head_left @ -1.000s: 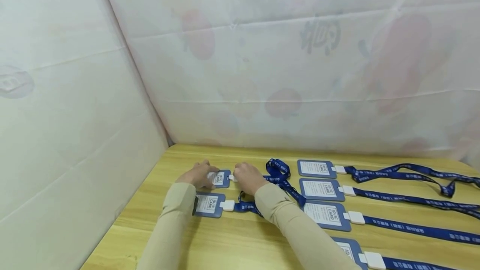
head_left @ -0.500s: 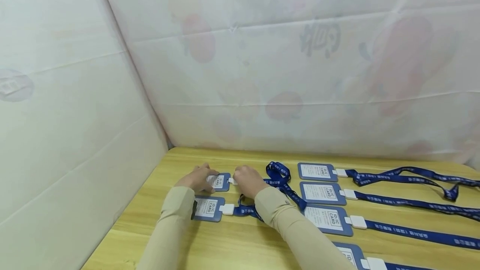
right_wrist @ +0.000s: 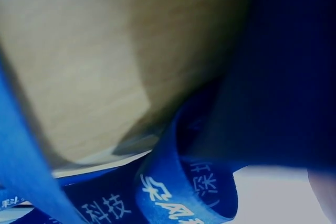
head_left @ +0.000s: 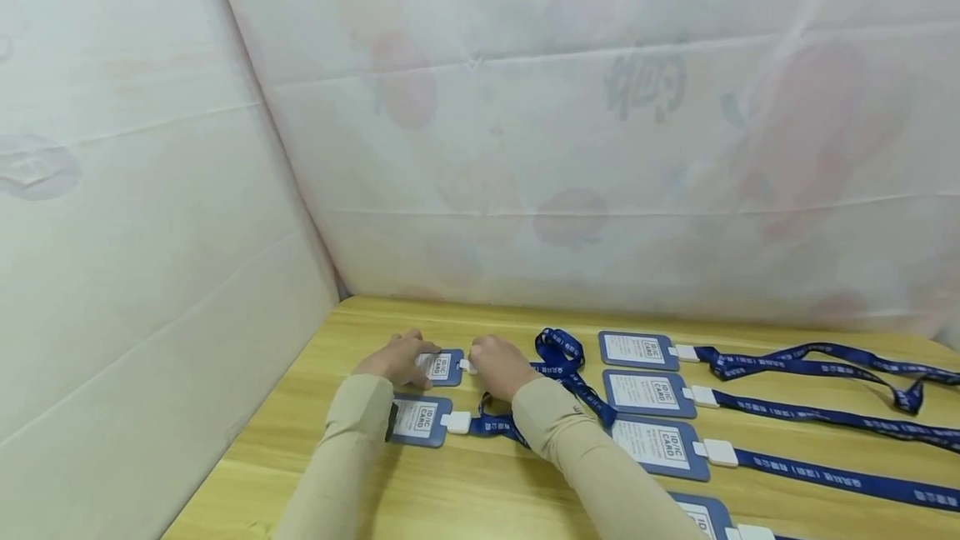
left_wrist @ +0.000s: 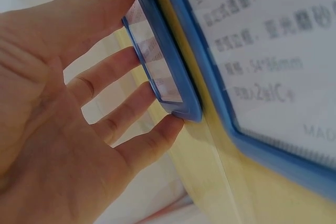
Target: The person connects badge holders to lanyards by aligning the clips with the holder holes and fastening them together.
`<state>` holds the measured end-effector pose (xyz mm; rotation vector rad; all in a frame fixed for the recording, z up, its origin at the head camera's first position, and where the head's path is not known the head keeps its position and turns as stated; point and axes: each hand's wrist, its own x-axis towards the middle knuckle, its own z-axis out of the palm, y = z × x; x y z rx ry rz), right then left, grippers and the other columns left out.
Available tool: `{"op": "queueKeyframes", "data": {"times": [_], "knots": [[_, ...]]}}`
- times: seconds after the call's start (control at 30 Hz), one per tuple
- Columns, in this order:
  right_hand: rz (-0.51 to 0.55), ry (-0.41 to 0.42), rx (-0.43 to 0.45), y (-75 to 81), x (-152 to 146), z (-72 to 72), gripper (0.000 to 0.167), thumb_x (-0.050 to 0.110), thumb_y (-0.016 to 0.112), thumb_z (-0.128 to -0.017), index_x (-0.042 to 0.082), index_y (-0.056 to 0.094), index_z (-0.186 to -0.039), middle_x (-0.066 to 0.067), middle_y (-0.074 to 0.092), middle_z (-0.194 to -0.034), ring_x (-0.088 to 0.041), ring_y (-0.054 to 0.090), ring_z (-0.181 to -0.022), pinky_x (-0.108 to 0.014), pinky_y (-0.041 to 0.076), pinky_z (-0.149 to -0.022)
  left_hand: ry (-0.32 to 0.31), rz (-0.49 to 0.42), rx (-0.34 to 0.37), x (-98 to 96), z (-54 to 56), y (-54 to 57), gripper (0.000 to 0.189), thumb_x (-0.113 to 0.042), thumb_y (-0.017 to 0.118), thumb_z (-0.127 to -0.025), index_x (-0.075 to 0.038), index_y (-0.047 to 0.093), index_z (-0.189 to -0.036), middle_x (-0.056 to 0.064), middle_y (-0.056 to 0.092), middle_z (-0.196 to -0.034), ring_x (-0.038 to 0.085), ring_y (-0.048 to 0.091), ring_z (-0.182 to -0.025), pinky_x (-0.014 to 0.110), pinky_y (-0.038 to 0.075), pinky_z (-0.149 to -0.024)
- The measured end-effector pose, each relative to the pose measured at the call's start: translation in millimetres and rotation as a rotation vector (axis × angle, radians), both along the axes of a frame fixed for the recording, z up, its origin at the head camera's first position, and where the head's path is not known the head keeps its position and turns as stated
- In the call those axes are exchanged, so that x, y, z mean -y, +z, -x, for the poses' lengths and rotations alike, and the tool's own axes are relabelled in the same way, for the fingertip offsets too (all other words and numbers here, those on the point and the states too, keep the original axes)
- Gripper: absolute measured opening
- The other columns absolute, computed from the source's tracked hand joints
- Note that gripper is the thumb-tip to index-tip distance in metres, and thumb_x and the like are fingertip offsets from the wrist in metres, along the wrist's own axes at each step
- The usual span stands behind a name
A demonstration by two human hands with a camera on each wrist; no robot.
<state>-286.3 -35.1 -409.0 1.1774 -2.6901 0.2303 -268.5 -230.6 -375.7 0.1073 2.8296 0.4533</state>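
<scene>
My left hand [head_left: 393, 359] holds a blue ID card holder [head_left: 455, 367] at the far left of the table. In the left wrist view, its thumb and fingers touch the edges of that holder [left_wrist: 176, 72]. Just right of it, my right hand [head_left: 501, 367] pinches at the white clip [head_left: 467, 366], its fingertips mostly hidden. From there a blue lanyard [head_left: 561, 348] runs right in a loose loop. A second card holder [head_left: 422, 421], partly under my left wrist, lies nearer me. In the right wrist view, a printed lanyard [right_wrist: 173, 198] curls close to the camera.
On the right lie several more card holders [head_left: 651, 392] in a column, their lanyards [head_left: 817, 473] stretched to the right. The wooden table [head_left: 450, 494] ends at a white curtain [head_left: 570, 123] behind and another curtain [head_left: 150, 257] on the left.
The head view has shifted slightly, so the table sits a little lower. Both hands stay at the same card holder and clip, with little visible movement.
</scene>
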Motion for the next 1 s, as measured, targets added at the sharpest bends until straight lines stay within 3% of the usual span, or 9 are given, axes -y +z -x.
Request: {"op": "queueKeyframes", "data": {"times": [0.67,1.0], "knots": [[0.018,0.013,-0.018,-3.2,0.3,-1.3,0.010,-0.007,0.077,-0.085,0.000,0.076,-0.091,-0.010,0.069,-0.089,-0.022,0.068,-0.084,-0.028,0.058,-0.076,0.006,0.001,-0.006,-1.9,-2.2,-3.0,0.056,-0.012,0.085,-0.080,-0.014,0.068,-0.134,0.001,0.053,-0.112,0.028,0.049,-0.114,0.053,0.047,-0.098],[0.017,0.020,0.007,2.3,-1.6,0.0,0.011,-0.009,0.075,-0.085,-0.001,0.076,-0.092,-0.011,0.069,-0.090,-0.023,0.068,-0.085,-0.029,0.058,-0.076,0.006,-0.002,-0.002,-3.4,0.2,-0.2,0.059,-0.012,0.085,-0.080,-0.015,0.066,-0.136,0.001,0.053,-0.112,0.028,0.050,-0.115,0.051,0.048,-0.096]]}}
